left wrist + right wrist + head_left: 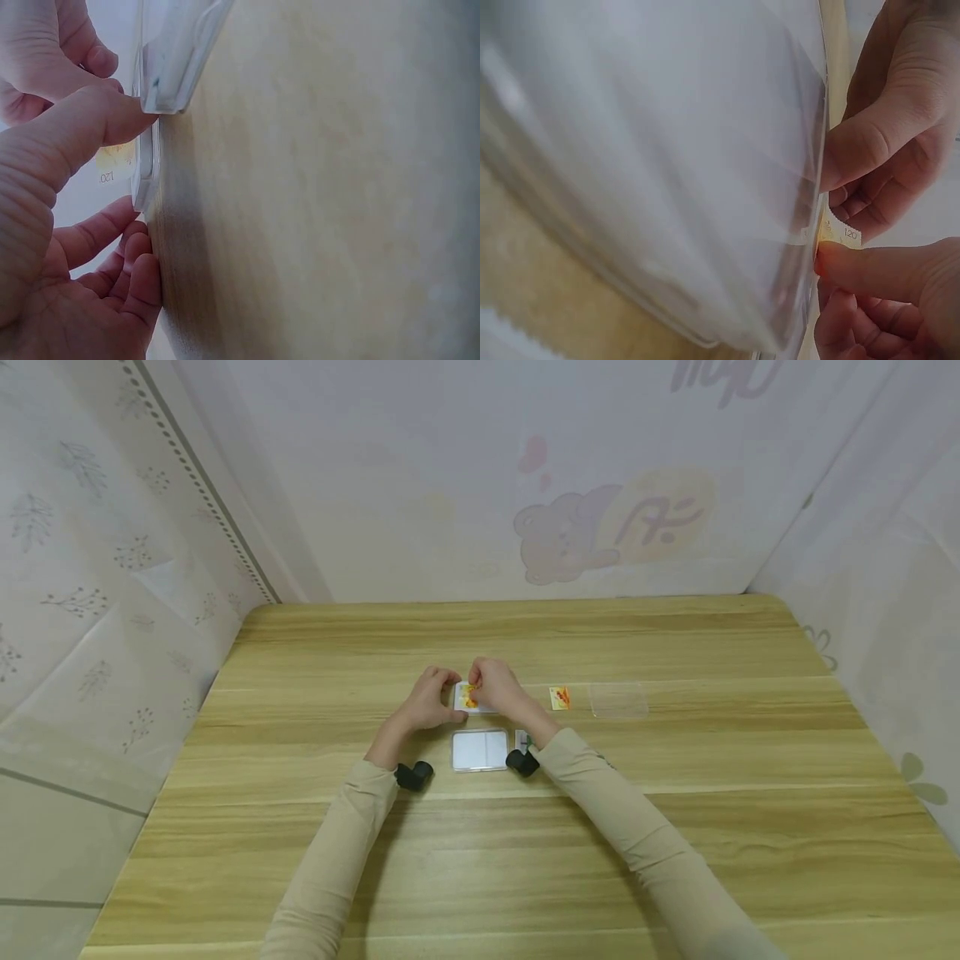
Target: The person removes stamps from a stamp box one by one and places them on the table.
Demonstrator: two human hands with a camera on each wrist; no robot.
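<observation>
My left hand (431,700) grips a small clear plastic case (487,710) with a white inside, thumb on the near edge and fingers at the far edge. Over it, my right hand (498,685) pinches a yellow-orange postage stamp (468,697) between thumb and index finger. That stamp (847,234) shows a perforated edge and the number 120 in the right wrist view. In the left wrist view, the left thumb (112,116) presses the case's edge (146,169). Closer to me lies a second clear case (480,750) with a white, divided inside.
Right of the hands, another orange stamp (559,697) lies on the wooden table (480,860), with a clear plastic lid (618,700) beyond it. A further stamp (522,739) shows partly beside the right wrist camera (522,763). Printed curtains surround the table.
</observation>
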